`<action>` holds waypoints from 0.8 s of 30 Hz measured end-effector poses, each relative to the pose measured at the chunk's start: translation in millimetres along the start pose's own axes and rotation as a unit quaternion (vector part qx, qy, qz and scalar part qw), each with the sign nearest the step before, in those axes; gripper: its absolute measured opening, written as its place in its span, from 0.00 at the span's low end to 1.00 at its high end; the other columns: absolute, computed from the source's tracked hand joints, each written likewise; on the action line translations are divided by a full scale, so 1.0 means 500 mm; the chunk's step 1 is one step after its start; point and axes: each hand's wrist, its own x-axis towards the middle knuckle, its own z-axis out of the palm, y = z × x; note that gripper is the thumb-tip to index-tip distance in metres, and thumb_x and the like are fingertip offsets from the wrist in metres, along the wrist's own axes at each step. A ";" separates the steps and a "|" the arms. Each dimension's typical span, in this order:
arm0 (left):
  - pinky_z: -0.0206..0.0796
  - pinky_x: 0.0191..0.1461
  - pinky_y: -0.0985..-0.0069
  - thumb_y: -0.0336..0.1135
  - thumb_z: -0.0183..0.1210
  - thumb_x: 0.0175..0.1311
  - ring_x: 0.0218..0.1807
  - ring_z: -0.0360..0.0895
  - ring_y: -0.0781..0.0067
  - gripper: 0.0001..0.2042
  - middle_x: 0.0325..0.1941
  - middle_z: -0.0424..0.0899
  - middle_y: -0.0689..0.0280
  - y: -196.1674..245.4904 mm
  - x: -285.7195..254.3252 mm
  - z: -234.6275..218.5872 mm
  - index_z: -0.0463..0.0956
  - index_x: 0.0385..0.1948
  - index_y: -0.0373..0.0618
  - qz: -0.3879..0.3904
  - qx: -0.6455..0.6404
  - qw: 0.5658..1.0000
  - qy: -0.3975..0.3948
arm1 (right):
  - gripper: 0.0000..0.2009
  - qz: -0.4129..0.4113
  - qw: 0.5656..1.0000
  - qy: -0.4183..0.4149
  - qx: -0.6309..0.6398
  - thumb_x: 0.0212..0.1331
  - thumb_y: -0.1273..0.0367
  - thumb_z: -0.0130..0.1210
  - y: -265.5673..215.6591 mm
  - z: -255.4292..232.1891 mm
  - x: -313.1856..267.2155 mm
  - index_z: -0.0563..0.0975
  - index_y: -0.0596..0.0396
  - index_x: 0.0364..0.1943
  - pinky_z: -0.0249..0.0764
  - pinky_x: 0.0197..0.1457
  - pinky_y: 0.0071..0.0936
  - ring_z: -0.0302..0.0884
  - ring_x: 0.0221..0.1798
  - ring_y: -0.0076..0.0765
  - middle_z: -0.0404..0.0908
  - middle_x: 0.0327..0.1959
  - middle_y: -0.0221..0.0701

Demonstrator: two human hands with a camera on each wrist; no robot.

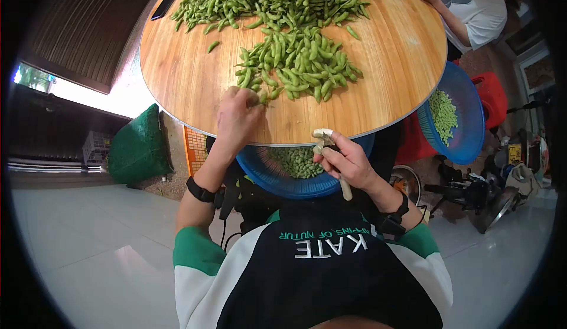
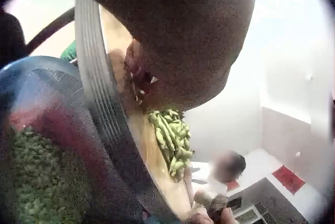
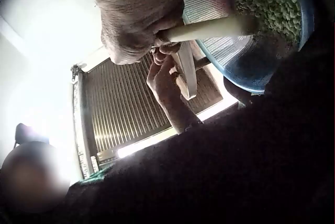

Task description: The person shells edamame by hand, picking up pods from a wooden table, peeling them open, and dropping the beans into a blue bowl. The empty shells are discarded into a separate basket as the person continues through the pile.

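Green soybean pods (image 1: pixel 295 63) lie heaped on the round wooden table (image 1: pixel 189 93). At the near left edge of the smaller heap is my left hand (image 1: pixel 237 119), its fingers bent down at the pods; whether it pinches one I cannot tell. My right hand (image 1: pixel 352 162) holds a tool by its pale, slim handle (image 1: pixel 345 190), just off the table's near edge; its working end is hidden in the fingers. Pale wraps (image 1: pixel 323 133) cover fingertips of this hand. Below both hands, a blue basket (image 1: pixel 248 167) holds shelled beans (image 1: pixel 298 162).
A phone (image 1: pixel 165 4) lies at the table's far left. Another person (image 1: pixel 472 10) sits at the far right, hands at the table. A second blue basket (image 1: pixel 469 110) with beans stands by a red stool (image 1: pixel 491 96). A green sack (image 1: pixel 142 149) and orange crate (image 1: pixel 196 149) stand left.
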 end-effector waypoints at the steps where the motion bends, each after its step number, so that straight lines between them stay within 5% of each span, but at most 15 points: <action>1: 0.67 0.33 0.67 0.29 0.62 0.52 0.28 0.76 0.59 0.08 0.27 0.76 0.56 -0.003 -0.006 -0.004 0.73 0.30 0.37 -0.023 -0.042 0.999 0.000 | 0.18 0.007 1.000 0.010 0.001 0.66 0.74 0.40 -0.001 0.002 0.001 0.62 0.64 0.60 0.63 0.22 0.12 0.63 0.21 0.15 0.75 0.35 0.36; 3: 0.68 0.33 0.68 0.28 0.61 0.53 0.29 0.77 0.60 0.07 0.28 0.77 0.55 0.016 -0.021 -0.020 0.73 0.29 0.37 -0.043 -0.083 0.996 -0.003 | 0.19 0.006 1.000 0.004 0.017 0.66 0.73 0.40 -0.007 0.009 0.010 0.61 0.63 0.61 0.63 0.21 0.12 0.63 0.21 0.15 0.75 0.35 0.35; 5: 0.67 0.32 0.78 0.27 0.61 0.56 0.27 0.76 0.76 0.07 0.27 0.80 0.59 0.073 -0.040 -0.045 0.72 0.29 0.37 -0.199 -0.302 0.926 -0.112 | 0.20 0.008 0.999 0.001 0.035 0.67 0.73 0.40 -0.013 0.022 0.022 0.60 0.62 0.62 0.63 0.20 0.12 0.63 0.22 0.16 0.75 0.35 0.35; 6: 0.65 0.32 0.86 0.27 0.60 0.60 0.27 0.73 0.85 0.05 0.26 0.80 0.63 0.081 -0.053 -0.038 0.73 0.32 0.37 -0.185 -0.371 0.904 -0.109 | 0.21 0.024 0.996 -0.005 0.091 0.67 0.72 0.39 -0.015 0.029 0.029 0.59 0.61 0.63 0.63 0.19 0.12 0.63 0.22 0.16 0.74 0.34 0.35; 7: 0.65 0.32 0.86 0.27 0.60 0.60 0.27 0.73 0.85 0.05 0.26 0.80 0.63 0.091 -0.062 -0.035 0.73 0.32 0.37 -0.183 -0.374 0.902 -0.114 | 0.22 0.038 0.989 -0.010 0.146 0.67 0.72 0.39 -0.018 0.033 0.035 0.57 0.60 0.65 0.62 0.19 0.12 0.64 0.23 0.16 0.74 0.34 0.34; 10: 0.64 0.31 0.87 0.26 0.57 0.62 0.28 0.74 0.84 0.04 0.27 0.79 0.69 0.132 -0.074 -0.037 0.74 0.36 0.37 -0.215 -0.564 0.777 -0.177 | 0.23 0.029 0.984 -0.032 0.172 0.68 0.71 0.39 -0.013 0.034 0.035 0.55 0.57 0.67 0.62 0.19 0.11 0.63 0.23 0.17 0.73 0.34 0.34; 19: 0.62 0.27 0.89 0.27 0.58 0.61 0.25 0.74 0.86 0.09 0.28 0.80 0.69 0.115 -0.091 -0.001 0.76 0.42 0.37 -0.264 -0.649 0.688 -0.187 | 0.25 0.013 0.970 -0.068 0.234 0.67 0.71 0.41 -0.007 0.028 0.015 0.54 0.56 0.68 0.61 0.19 0.11 0.61 0.22 0.15 0.74 0.35 0.33; 24: 0.61 0.27 0.89 0.26 0.59 0.60 0.25 0.74 0.85 0.08 0.27 0.80 0.70 0.120 -0.096 0.005 0.77 0.41 0.38 -0.260 -0.652 0.692 -0.169 | 0.24 0.013 0.967 -0.063 0.245 0.67 0.71 0.42 -0.005 0.028 0.014 0.56 0.56 0.67 0.61 0.18 0.10 0.62 0.22 0.14 0.75 0.34 0.31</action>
